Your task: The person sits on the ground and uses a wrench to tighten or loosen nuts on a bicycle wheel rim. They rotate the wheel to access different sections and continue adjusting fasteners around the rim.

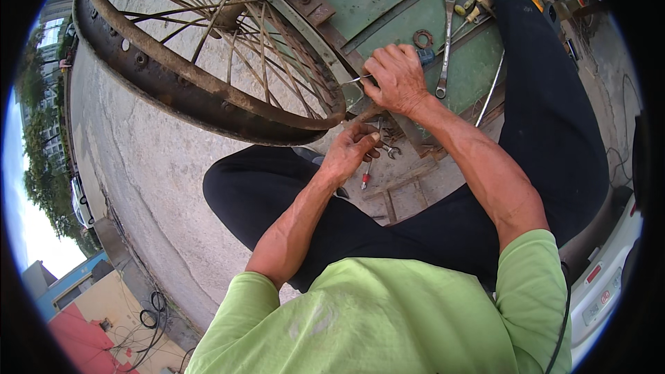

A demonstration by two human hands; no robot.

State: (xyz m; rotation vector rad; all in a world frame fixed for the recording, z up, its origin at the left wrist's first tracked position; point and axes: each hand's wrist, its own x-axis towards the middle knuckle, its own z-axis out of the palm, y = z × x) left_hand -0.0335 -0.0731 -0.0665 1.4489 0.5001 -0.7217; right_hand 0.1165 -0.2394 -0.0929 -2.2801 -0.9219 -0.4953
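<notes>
A rusty spoked wheel (228, 100) with no tyre stands tilted at the upper left, against the metal frame (315, 10) of a green flatbed. My right hand (396, 79) is closed at the frame's edge, and a thin shiny metal rod (357, 79) sticks out of it toward the wheel rim. Below it, close to the rim's lower end, my left hand (350, 152) has its fingers bent together. What it grips is hidden. Just beside its fingertips is an open-end wrench (393, 152), and a red-handled screwdriver (366, 180) is lower down.
On the green panel (409, 3) lie a long ring wrench (445, 48), a rusty ring (422, 38), a blue piece (426, 57) and screwdrivers (476, 12). My outstretched leg (533, 83) borders them on the right. A rusty bracket (405, 194) lies between my legs on concrete.
</notes>
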